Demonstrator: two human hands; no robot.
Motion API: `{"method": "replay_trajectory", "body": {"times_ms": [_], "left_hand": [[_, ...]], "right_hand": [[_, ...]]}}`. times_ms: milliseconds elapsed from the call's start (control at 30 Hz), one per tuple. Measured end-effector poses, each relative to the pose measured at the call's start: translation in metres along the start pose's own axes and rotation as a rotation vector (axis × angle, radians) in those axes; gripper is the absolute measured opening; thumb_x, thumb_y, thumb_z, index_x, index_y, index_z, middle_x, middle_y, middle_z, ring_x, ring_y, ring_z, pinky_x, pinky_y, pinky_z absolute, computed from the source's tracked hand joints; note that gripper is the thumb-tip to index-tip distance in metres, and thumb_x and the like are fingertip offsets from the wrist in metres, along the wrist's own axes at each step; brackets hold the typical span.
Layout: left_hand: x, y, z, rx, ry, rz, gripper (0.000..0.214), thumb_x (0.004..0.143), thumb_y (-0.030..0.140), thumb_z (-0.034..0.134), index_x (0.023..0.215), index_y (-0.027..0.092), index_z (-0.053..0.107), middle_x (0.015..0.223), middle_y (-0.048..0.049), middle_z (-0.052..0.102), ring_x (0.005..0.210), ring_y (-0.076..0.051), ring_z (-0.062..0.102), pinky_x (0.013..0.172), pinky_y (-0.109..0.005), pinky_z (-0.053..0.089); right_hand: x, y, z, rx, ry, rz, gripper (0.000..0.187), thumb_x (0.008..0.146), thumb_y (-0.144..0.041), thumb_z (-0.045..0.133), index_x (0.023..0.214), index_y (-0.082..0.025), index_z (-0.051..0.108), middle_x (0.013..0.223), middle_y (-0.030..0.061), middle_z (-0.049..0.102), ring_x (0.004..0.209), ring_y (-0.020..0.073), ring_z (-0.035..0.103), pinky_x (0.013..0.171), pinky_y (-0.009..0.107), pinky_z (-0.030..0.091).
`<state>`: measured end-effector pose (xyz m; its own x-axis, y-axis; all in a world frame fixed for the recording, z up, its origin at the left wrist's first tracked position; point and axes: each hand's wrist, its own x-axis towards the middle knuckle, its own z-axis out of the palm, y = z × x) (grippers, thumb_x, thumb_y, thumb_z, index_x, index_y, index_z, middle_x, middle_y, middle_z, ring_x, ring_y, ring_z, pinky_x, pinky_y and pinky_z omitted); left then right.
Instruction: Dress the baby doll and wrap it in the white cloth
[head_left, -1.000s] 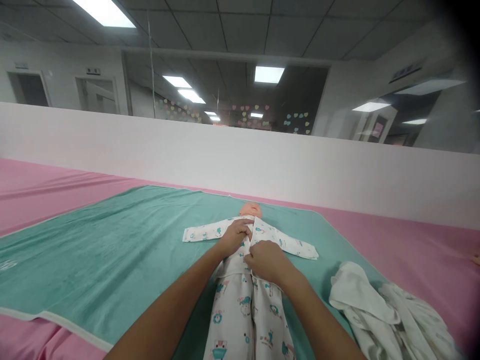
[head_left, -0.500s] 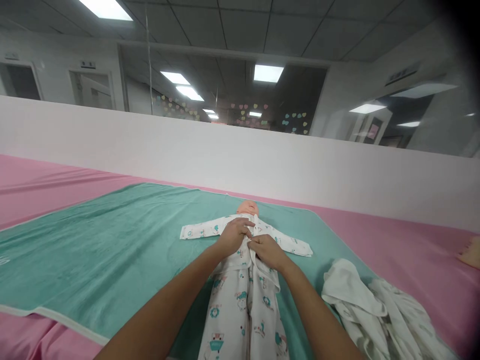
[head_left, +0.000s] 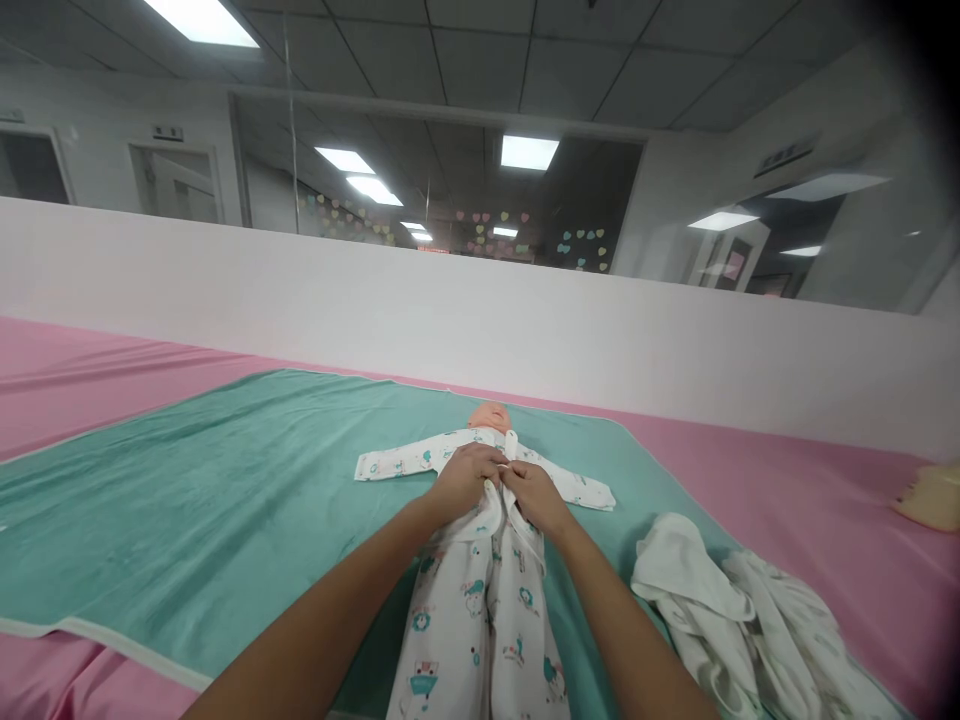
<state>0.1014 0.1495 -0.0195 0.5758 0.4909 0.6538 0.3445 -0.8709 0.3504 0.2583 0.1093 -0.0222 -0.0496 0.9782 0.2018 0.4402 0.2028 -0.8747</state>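
Over the last second the person's right hand (head_left: 536, 492) has slid up the front of the printed top (head_left: 405, 459) from near its hem to meet the left hand (head_left: 466, 478) at the chest, and the fingers of both now look pinched on its front edges (exactly what lies between them is too small to tell). The top is on the doll (head_left: 487, 415), face up on the green sheet (head_left: 225, 500); the handling thus seems gathered at one spot on the front opening, the lower flaps loose below.
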Motion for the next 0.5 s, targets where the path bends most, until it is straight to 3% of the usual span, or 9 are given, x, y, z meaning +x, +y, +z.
{"method": "replay_trajectory", "body": {"times_ms": [133, 233, 367, 433, 500], "left_hand": [[0.0, -0.001, 0.0, -0.056, 0.044, 0.04, 0.031, 0.054, -0.002, 0.035, 0.056, 0.019, 0.059, 0.096, -0.0011, 0.068, 0.096, -0.016, 0.057, 0.089, -0.034, 0.041], [-0.002, -0.002, -0.004, -0.096, 0.12, 0.036, 0.03, 0.053, -0.002, 0.034, 0.055, 0.019, 0.055, 0.092, -0.0001, 0.068, 0.096, -0.015, 0.056, 0.088, -0.032, 0.042], [-0.019, -0.017, -0.022, -0.031, 0.212, -0.051, 0.025, 0.063, 0.001, 0.036, 0.055, 0.019, 0.051, 0.097, -0.0012, 0.067, 0.097, -0.016, 0.055, 0.088, -0.033, 0.041], [-0.035, -0.036, -0.037, 0.012, 0.184, -0.064, 0.02, 0.07, 0.008, 0.04, 0.056, 0.018, 0.051, 0.101, -0.0035, 0.065, 0.096, -0.018, 0.055, 0.086, -0.033, 0.042], [-0.056, -0.057, -0.056, 0.054, 0.153, -0.114, 0.017, 0.07, 0.016, 0.046, 0.054, 0.019, 0.051, 0.092, -0.0051, 0.067, 0.09, -0.018, 0.057, 0.082, -0.031, 0.043]], "right_hand": [[0.003, 0.011, -0.001, 0.106, 0.034, 0.035, 0.035, 0.074, -0.053, 0.046, 0.062, -0.021, 0.035, 0.042, -0.0085, 0.027, 0.032, 0.0085, 0.029, 0.035, 0.022, 0.019], [0.005, 0.027, -0.01, 0.025, 0.166, 0.045, 0.035, 0.075, -0.053, 0.042, 0.062, -0.021, 0.035, 0.046, -0.0071, 0.031, 0.038, 0.0085, 0.031, 0.039, 0.022, 0.023], [0.003, 0.057, -0.042, -0.195, 0.273, 0.074, 0.028, 0.073, -0.042, 0.04, 0.056, -0.019, 0.036, 0.052, -0.0032, 0.037, 0.052, 0.0108, 0.038, 0.047, 0.023, 0.026], [-0.002, 0.071, -0.063, -0.297, 0.292, 0.102, 0.026, 0.069, -0.037, 0.041, 0.051, -0.019, 0.035, 0.053, -0.0017, 0.039, 0.056, 0.0121, 0.038, 0.05, 0.024, 0.024], [-0.009, 0.082, -0.083, -0.396, 0.306, 0.138, 0.027, 0.068, -0.037, 0.042, 0.049, -0.018, 0.034, 0.053, -0.0014, 0.037, 0.057, 0.0125, 0.036, 0.052, 0.025, 0.022]]}}
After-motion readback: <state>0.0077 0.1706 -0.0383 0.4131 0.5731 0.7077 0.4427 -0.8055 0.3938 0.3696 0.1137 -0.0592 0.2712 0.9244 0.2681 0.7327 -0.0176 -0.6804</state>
